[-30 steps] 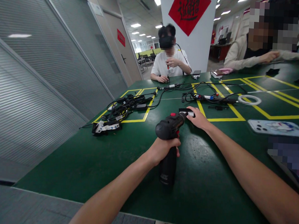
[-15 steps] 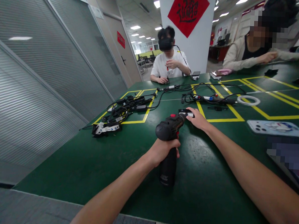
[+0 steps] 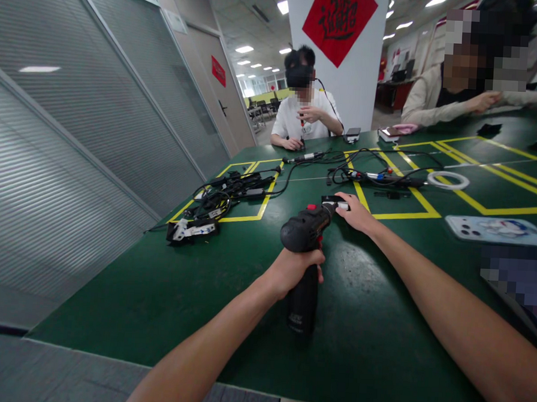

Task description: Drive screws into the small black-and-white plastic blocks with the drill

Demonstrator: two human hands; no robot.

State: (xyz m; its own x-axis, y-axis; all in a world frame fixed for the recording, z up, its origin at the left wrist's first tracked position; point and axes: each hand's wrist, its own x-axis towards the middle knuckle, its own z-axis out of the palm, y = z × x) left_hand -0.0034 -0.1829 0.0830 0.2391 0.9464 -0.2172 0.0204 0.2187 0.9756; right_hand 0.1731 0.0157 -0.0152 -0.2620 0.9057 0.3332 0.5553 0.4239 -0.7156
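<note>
My left hand [image 3: 295, 268] is wrapped round the handle of a black cordless drill [image 3: 300, 229] with a red switch on top. The drill points away from me, its chuck close to a small black and white part [image 3: 329, 200]. My right hand [image 3: 354, 213] grips that part from the right, at the front of the drill. Whether the drill's tip touches the part is hidden behind the chuck. Both forearms reach in over the green table [image 3: 245, 308].
Black cables [image 3: 233, 193] lie heaped within yellow tape at left, beside a black and white piece [image 3: 190, 230]. Farther off are a cabled tool [image 3: 382, 179] and a white ring [image 3: 447, 180]. A phone [image 3: 498, 230] lies at right. Two people [image 3: 306, 116] sit across the table.
Almost nothing differs. The whole view has shifted very slightly, while both hands, the drill and the small part keep their places relative to one another.
</note>
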